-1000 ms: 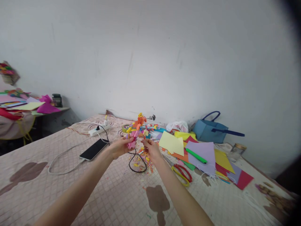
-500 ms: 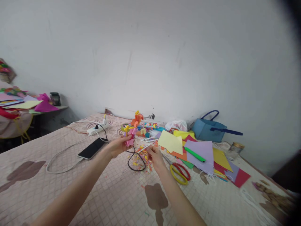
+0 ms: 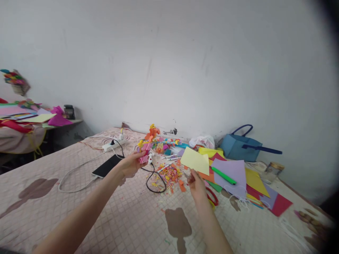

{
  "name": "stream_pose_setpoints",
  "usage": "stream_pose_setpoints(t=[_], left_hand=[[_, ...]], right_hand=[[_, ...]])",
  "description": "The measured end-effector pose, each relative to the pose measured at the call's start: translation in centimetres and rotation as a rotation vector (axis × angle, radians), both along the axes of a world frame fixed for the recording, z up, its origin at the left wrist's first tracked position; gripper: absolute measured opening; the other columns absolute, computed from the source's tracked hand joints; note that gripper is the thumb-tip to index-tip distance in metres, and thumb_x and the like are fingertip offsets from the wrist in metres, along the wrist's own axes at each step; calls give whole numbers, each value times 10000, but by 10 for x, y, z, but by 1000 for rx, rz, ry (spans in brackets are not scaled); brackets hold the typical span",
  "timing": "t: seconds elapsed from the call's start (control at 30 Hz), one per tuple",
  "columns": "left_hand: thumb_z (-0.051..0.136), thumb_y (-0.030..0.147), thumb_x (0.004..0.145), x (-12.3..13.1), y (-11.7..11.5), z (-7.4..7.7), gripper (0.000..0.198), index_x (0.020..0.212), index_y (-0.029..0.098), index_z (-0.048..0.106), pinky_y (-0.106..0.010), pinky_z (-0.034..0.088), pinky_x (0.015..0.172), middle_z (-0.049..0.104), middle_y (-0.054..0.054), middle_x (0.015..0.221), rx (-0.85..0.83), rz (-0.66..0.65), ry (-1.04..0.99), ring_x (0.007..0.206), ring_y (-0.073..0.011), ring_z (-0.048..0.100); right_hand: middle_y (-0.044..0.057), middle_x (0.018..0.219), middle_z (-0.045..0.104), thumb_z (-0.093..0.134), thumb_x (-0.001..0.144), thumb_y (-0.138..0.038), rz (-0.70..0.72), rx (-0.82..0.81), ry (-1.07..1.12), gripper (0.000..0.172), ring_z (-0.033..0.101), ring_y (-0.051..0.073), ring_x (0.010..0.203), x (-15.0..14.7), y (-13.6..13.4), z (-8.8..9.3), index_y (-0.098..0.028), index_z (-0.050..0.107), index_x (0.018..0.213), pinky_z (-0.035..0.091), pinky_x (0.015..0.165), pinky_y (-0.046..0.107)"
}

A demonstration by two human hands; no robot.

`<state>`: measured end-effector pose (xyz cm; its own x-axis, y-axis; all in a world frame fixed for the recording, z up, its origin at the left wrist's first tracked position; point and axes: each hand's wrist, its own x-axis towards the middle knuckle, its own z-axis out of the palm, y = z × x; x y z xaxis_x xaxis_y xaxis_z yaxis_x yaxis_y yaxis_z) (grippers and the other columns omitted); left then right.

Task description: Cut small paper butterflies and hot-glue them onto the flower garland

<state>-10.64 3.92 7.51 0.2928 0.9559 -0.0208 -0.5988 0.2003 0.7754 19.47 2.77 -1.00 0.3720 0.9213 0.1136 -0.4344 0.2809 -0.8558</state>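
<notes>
Pink, orange and yellow paper flowers (image 3: 152,134) form an upright string or stem, its lower pink part pinched in my left hand (image 3: 131,164). My right hand (image 3: 196,181) is low over the table, right of the pile of small paper scraps (image 3: 171,173). Its fingers are closed together at the scissors (image 3: 213,195); their red and yellow handles show partly behind my wrist. Whether the fingers grip anything is too small to tell. Several white pens (image 3: 172,157) lie behind the scraps.
Coloured paper sheets (image 3: 230,171) with a green marker (image 3: 224,175) lie at the right, before a blue bag (image 3: 239,147) and a jar (image 3: 274,171). A phone (image 3: 108,165), power strip (image 3: 113,144) and looped cables lie left. Another table (image 3: 76,121) stands far left.
My right hand has moved right, away from the scraps and pens, toward the scissors. My left hand still holds the paper flowers, slightly further left. The view has shifted slightly.
</notes>
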Motion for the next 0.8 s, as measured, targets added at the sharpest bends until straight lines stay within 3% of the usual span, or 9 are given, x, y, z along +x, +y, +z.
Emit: stream_pose_setpoints(t=[0.13,0.23,0.33,0.4,0.5,0.57,0.63,0.7,0.8], left_hand=[[657,107,779,0,-1,-4,102,850,148,597,-236,540,616,648,-15,741,1,-1,22,623,-107,637],[670,104,767,4,-3,-8,115,853,147,607,-219,536,599,657,-21,774,-11,-9,55,631,-105,643],[669,89,763,10,-4,-11,95,825,138,615,-201,530,582,662,-25,763,-23,-3,96,616,-99,640],[674,87,757,14,-3,-14,89,808,135,618,-202,527,583,661,-24,738,-15,11,124,604,-99,635],[704,113,732,19,0,-19,123,821,134,622,-199,515,587,666,-25,753,36,57,159,605,-97,628],[733,141,707,24,2,-21,186,858,142,623,-184,498,588,668,-22,784,100,100,178,627,-93,624],[759,171,681,28,2,-23,268,909,156,618,-168,480,603,665,-14,811,177,149,199,656,-87,617],[777,198,662,32,1,-23,351,966,171,604,-160,464,624,660,-9,842,259,201,228,688,-85,609],[782,225,654,36,-2,-23,443,1044,184,576,-168,451,642,644,-8,844,372,285,291,722,-98,600]], right_hand=[[4,754,670,690,663,-337,3,72,81,138,643,183,689,15,-6,15,-272,578,711,522,552,331],[44,999,670,626,726,-375,55,140,108,115,626,214,981,11,-15,39,-274,570,721,527,748,401],[14,880,656,575,764,-394,104,292,105,164,615,187,961,2,-25,69,-273,511,672,487,848,415],[-35,598,524,528,797,-440,124,302,-41,226,589,151,668,-6,-28,85,-271,468,661,510,773,373],[-81,475,319,541,803,-440,178,233,-165,271,348,100,387,-20,-23,94,-250,444,637,452,467,271],[-79,516,381,602,769,-420,200,185,-234,252,290,74,364,-32,-15,90,-235,472,658,343,358,228],[-57,666,532,676,708,-390,203,149,-302,224,336,60,383,-44,-7,83,-236,533,785,322,343,212],[-37,812,605,738,637,-352,236,118,-358,364,414,63,426,-55,-1,75,-250,561,938,345,361,206],[-38,687,618,789,556,-291,340,82,-408,400,462,88,443,-65,6,67,-219,627,915,344,373,204]])
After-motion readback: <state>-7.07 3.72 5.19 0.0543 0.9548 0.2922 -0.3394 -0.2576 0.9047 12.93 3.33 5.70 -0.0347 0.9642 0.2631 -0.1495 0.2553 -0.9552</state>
